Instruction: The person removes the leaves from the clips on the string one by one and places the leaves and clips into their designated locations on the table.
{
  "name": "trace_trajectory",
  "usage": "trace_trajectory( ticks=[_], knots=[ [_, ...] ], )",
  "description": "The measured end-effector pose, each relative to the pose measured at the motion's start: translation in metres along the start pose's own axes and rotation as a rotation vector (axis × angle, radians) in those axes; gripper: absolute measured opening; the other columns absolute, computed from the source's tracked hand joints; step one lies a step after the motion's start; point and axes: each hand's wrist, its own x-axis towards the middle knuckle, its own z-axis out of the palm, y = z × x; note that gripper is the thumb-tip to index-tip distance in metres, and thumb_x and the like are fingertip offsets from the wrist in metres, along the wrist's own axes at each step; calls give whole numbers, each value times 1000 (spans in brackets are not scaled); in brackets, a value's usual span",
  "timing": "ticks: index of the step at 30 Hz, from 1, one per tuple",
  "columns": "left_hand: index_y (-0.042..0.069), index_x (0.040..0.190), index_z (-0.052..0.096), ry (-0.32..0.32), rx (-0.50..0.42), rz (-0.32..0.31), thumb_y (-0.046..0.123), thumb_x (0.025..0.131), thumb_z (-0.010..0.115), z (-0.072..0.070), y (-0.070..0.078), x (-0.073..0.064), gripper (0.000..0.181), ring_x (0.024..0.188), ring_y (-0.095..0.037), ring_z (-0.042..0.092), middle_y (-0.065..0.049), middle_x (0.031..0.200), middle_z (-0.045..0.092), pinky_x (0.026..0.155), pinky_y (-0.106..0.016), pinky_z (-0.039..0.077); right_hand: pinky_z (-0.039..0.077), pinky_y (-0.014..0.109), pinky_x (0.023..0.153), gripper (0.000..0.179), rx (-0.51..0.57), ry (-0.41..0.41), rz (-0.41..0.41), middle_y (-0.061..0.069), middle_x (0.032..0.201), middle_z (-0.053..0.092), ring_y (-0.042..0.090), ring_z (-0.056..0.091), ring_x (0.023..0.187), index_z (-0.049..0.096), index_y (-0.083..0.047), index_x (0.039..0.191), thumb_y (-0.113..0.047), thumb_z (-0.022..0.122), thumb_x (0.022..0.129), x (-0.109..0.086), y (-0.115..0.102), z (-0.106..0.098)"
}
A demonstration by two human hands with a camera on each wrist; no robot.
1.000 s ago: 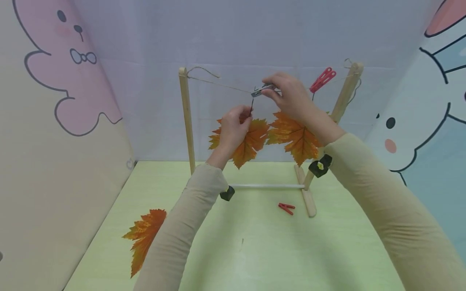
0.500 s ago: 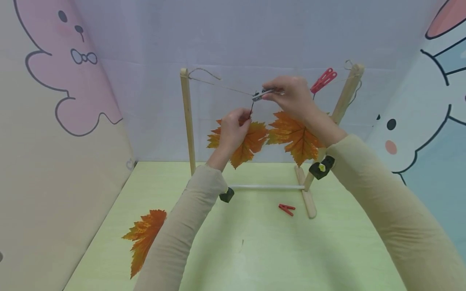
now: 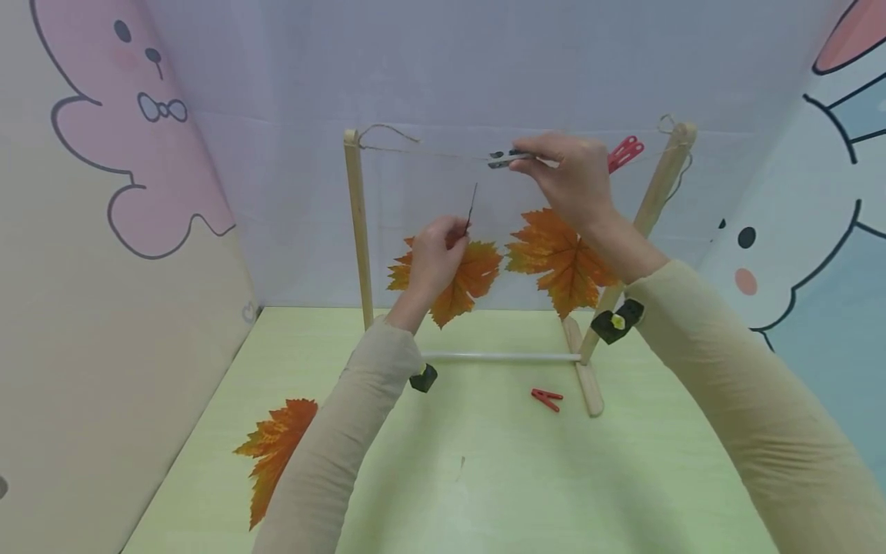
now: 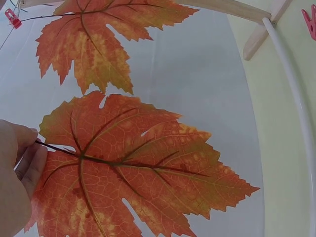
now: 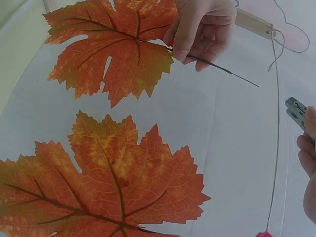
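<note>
My left hand (image 3: 438,258) pinches the dark stem of an orange maple leaf (image 4: 128,163), which hangs below the fingers. The stem's bare tip (image 5: 244,80) points up, apart from the twine (image 5: 277,123). Up at the twine, my right hand (image 3: 567,173) pinches a grey clothespin (image 3: 504,159); in the right wrist view this clothespin stands off to one side of the twine. Beside it, a second maple leaf (image 3: 561,258) hangs by its stem from a red clothespin (image 3: 625,154) on the twine.
Two wooden posts (image 3: 357,223) carry the twine, joined low down by a white rod (image 3: 498,356). A loose red clothespin (image 3: 548,399) lies on the table (image 3: 484,477) near the right foot (image 3: 588,385). Another maple leaf (image 3: 277,450) lies at left, partly under my sleeve.
The leaf stem and the grey clothespin have come apart. My left hand has moved down and left with the leaf, my right hand slightly up and right with the clothespin.
</note>
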Motion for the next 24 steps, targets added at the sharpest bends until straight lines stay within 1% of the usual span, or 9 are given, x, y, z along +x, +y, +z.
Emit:
trace_trajectory(
  ticks=[2, 5, 8, 10, 18, 24],
  knots=[
    [-1, 97, 65, 1, -8, -5, 1, 84, 61, -1, -3, -2, 14, 81, -20, 60, -12, 93, 65, 74, -26, 51, 51, 35, 76, 28, 6, 24, -28, 14, 94, 68, 23, 66, 86, 69, 1, 100, -14, 70, 76, 0, 0, 0],
    [-1, 97, 65, -2, -20, -19, 1, 84, 60, -3, -7, -5, 14, 81, -21, 60, -12, 93, 65, 74, -27, 51, 50, 35, 79, 31, 24, 34, -64, 16, 98, 66, 25, 63, 89, 66, 4, 104, -9, 71, 76, -2, 0, -1],
    [-1, 97, 65, -8, -27, -40, 0, 84, 60, -5, -11, -10, 14, 81, -21, 59, -12, 93, 65, 74, -27, 51, 50, 36, 79, 34, 41, 9, -89, 18, 100, 64, 27, 59, 91, 63, 6, 106, -5, 71, 76, -6, 0, -2],
    [-1, 97, 65, -12, -27, -52, 0, 84, 60, -7, -13, -13, 14, 81, -21, 59, -12, 92, 65, 73, -28, 51, 50, 37, 79, 34, 48, -10, -92, 18, 100, 63, 27, 59, 92, 62, 6, 107, -4, 71, 75, -10, 0, -2],
    [0, 97, 65, -39, -8, -75, 0, 84, 61, -12, -24, -27, 14, 80, -20, 60, -11, 91, 65, 72, -29, 51, 52, 38, 73, 26, 59, -56, -100, 17, 94, 64, 26, 60, 85, 63, 7, 97, 1, 72, 74, -20, -2, -6],
    [0, 95, 65, -51, -16, -91, 0, 82, 62, -14, -33, -39, 13, 80, -21, 61, -11, 90, 65, 72, -31, 51, 52, 36, 71, 26, 63, -95, -128, 16, 92, 63, 25, 59, 83, 62, 6, 93, 4, 74, 70, -33, -1, -10]
  ],
)
